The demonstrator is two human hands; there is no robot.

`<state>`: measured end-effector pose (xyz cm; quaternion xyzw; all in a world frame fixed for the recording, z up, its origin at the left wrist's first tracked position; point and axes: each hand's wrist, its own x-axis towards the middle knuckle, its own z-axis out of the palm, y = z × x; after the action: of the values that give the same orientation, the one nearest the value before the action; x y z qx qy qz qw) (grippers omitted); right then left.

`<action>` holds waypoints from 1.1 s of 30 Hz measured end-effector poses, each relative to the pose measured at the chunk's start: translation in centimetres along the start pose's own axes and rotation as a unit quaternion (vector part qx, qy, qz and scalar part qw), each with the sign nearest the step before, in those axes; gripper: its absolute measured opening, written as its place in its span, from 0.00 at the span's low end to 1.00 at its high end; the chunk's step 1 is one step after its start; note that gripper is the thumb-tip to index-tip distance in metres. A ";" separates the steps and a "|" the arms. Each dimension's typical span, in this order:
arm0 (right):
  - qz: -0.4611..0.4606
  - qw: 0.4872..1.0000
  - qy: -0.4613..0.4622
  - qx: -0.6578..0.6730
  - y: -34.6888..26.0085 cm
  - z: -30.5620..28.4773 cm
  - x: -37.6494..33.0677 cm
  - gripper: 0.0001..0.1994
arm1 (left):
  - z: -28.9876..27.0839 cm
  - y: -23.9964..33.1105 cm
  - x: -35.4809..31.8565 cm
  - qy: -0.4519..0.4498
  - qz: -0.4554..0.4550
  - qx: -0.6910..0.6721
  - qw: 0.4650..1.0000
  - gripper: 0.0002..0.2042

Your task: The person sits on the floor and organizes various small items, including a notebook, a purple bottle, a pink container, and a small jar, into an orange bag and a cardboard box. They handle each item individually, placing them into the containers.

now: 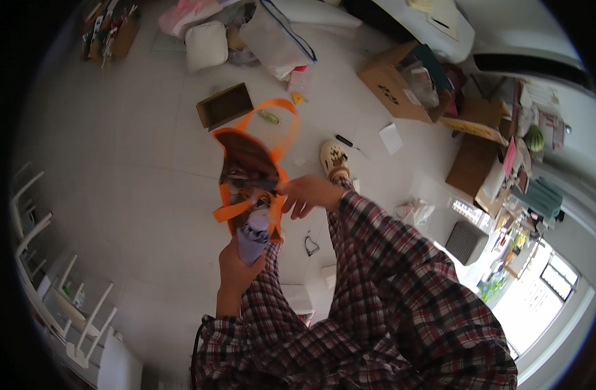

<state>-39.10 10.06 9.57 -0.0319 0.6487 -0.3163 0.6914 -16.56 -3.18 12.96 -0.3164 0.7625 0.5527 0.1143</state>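
My left hand (238,272) is closed round a light purple folded umbrella (253,239), its pale end pointing up into the mouth of an orange-trimmed tote bag (245,151). At the bag's right edge, my right hand (313,194) pinches the rim, with its other fingers loosely curled. The bag hangs open in front of my knees, brown inside, with small items in it that I cannot make out. One orange handle loop (288,127) stands up on the far side; the other strap droops over the near left.
An open shallow cardboard box (224,106) lies on the floor beyond the bag. Larger cartons (402,88) stand at the far right. White plastic bags (275,45) and a white cushion-like thing (206,45) lie at the back. White racks (83,318) line the left; a dark-handled tool (344,140) lies near my shoe.
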 end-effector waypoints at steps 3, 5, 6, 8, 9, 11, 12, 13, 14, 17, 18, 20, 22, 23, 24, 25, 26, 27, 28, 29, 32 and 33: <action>0.060 0.998 -0.001 0.009 2.6 -8.1 7.8 0.22 | 2.2 -2.2 1.4 0.064 -0.037 -0.002 0.997 0.24; -0.025 0.933 0.168 -0.316 6.2 -14.2 13.9 0.28 | 4.3 -4.0 2.3 0.085 -0.065 0.000 0.994 0.24; -0.051 0.885 0.247 -0.392 8.1 -17.5 16.6 0.32 | 5.5 -5.1 2.5 0.084 -0.099 -0.046 0.990 0.24; -0.049 0.810 0.331 -0.482 9.5 -21.8 21.3 0.38 | 7.7 -6.7 2.4 0.138 -0.058 0.045 0.988 0.20; -0.022 0.793 0.347 -0.500 8.6 -23.2 23.1 0.40 | 8.6 -7.3 2.8 0.161 -0.038 0.094 0.982 0.18; -0.111 0.771 0.387 -0.493 8.1 -25.6 25.5 0.45 | 9.6 -6.3 4.4 0.159 -0.064 0.017 0.985 0.20; -0.125 0.765 0.387 -0.500 7.7 -26.1 27.1 0.47 | 10.8 -7.8 3.4 0.174 -0.105 -0.012 0.979 0.22; -0.138 0.758 0.388 -0.505 7.6 -26.3 28.6 0.49 | 12.5 -9.9 1.0 0.188 -0.144 -0.039 0.971 0.24; -0.157 0.750 0.390 -0.511 8.0 -26.5 30.1 0.49 | 13.0 -9.9 0.5 0.199 -0.171 -0.088 0.961 0.27; -0.187 0.735 0.402 -0.513 9.3 -27.2 32.7 0.49 | 13.9 -10.0 0.4 0.156 -0.103 0.005 0.982 0.32; -0.181 0.736 0.407 -0.509 9.6 -27.4 32.9 0.49 | 13.6 -9.8 0.9 0.123 -0.067 0.067 0.988 0.32; -0.173 0.773 0.397 -0.463 9.8 -27.4 32.7 0.49 | 13.8 -9.7 0.8 0.109 -0.056 0.081 0.989 0.33; -0.165 0.800 0.383 -0.431 10.6 -26.2 31.8 0.48 | 14.3 -9.9 -0.3 0.109 -0.082 0.027 0.990 0.34; -0.165 0.809 0.380 -0.418 10.3 -26.2 31.1 0.47 | 14.3 -9.5 0.0 0.109 -0.093 -0.002 0.990 0.34; -0.153 0.849 0.363 -0.351 10.3 -26.2 30.1 0.45 | 14.3 -9.3 0.6 0.096 -0.073 0.036 0.992 0.35; -0.140 0.884 0.345 -0.282 10.4 -26.0 28.8 0.43 | 14.6 -8.8 1.0 0.119 -0.080 0.015 0.990 0.36; -0.129 0.912 0.326 -0.212 10.1 -25.9 27.2 0.41 | 14.9 -8.3 1.3 0.145 -0.083 -0.009 0.986 0.36; -0.138 0.944 0.289 -0.081 10.2 -25.8 25.9 0.39 | 15.3 -7.9 1.7 0.171 -0.087 -0.031 0.981 0.37; -0.144 0.957 0.245 0.052 10.2 -25.6 24.6 0.37 | 16.1 -7.5 1.6 0.206 -0.126 -0.066 0.968 0.39; -0.151 0.950 0.201 0.186 10.4 -25.8 23.2 0.35 | 16.1 -7.2 1.8 0.213 -0.132 -0.080 0.965 0.39; -0.154 0.928 0.183 0.286 10.8 -26.0 19.5 0.31 | 17.0 -5.9 3.2 0.219 -0.168 -0.146 0.950 0.40; -0.165 0.929 0.185 0.275 10.8 -25.9 18.5 0.31 | 16.7 -5.2 3.7 0.215 -0.157 -0.153 0.952 0.39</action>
<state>-59.36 19.30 -15.57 0.1123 0.6382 -0.5924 0.4787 -19.14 9.84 0.95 -0.5569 0.6158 0.5571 -0.0169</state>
